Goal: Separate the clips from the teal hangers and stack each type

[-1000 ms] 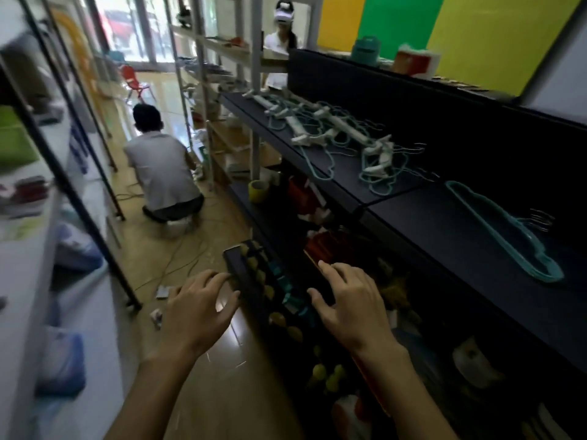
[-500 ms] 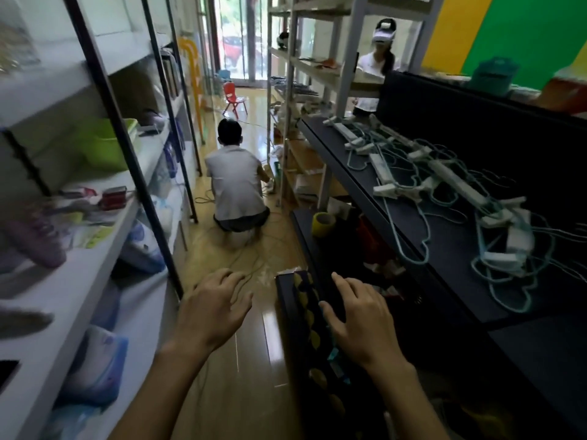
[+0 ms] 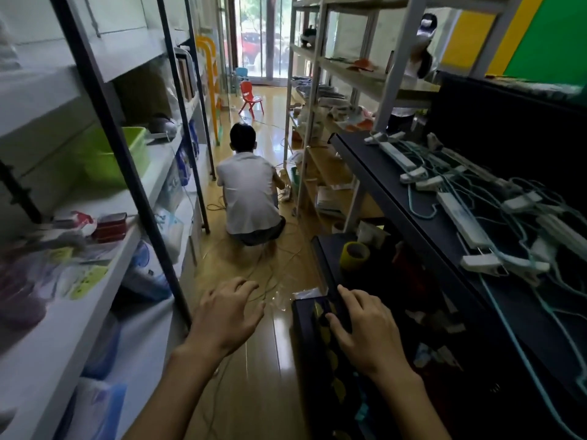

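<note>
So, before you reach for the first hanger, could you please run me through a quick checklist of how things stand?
1. Left hand free: ok, fingers spread over the floor, holding nothing.
2. Right hand free: ok, fingers relaxed above the lower shelf edge, gripping nothing.
3. Hangers in sight: ok, a tangled teal pile on the dark shelf to the right.
4. Clips still attached: cannot tell for all; the pile is too tangled.
5. Stacks begun: not ok, none visible.
6. Aisle ahead: not ok, a person crouches there.
</note>
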`<state>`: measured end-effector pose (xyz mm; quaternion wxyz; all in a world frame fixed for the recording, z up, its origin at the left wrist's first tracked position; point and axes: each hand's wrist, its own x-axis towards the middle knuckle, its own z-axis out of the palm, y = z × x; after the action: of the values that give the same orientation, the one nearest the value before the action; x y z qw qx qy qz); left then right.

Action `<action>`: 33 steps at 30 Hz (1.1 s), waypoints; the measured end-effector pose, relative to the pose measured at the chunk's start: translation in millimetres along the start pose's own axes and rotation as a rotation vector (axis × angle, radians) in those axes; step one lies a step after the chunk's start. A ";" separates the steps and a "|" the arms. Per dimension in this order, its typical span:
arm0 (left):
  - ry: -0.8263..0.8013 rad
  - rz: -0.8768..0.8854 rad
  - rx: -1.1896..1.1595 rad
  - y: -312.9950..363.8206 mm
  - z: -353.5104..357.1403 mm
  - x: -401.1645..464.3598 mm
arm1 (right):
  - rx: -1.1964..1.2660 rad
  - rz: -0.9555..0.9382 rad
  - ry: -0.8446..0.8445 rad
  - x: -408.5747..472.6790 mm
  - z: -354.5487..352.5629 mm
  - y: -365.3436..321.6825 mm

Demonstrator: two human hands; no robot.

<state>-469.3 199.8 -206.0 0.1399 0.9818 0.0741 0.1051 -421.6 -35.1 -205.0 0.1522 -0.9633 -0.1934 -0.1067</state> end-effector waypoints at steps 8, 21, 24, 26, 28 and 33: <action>0.035 0.189 -0.001 -40.9 -15.9 155.4 | -0.011 0.131 0.084 115.7 5.0 -19.1; 0.031 0.561 -0.120 33.5 -18.4 322.8 | -0.130 0.272 0.252 220.2 -55.5 20.9; 0.018 0.621 -0.106 62.1 -13.3 357.4 | -0.174 0.345 0.302 235.1 -75.1 44.7; 0.000 0.662 -0.108 81.1 -7.3 381.1 | -0.180 0.408 0.320 240.9 -85.0 60.3; -0.012 0.710 -0.114 101.5 -1.8 399.8 | -0.193 0.468 0.327 242.7 -92.1 75.7; -0.034 0.828 -0.163 147.4 10.0 431.4 | -0.227 0.600 0.324 238.6 -101.3 100.5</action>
<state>-32.8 132.7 -92.5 0.1642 0.9161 -0.3373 0.1417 -180.4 -76.2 -72.9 0.0977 -0.9585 0.1379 -0.2295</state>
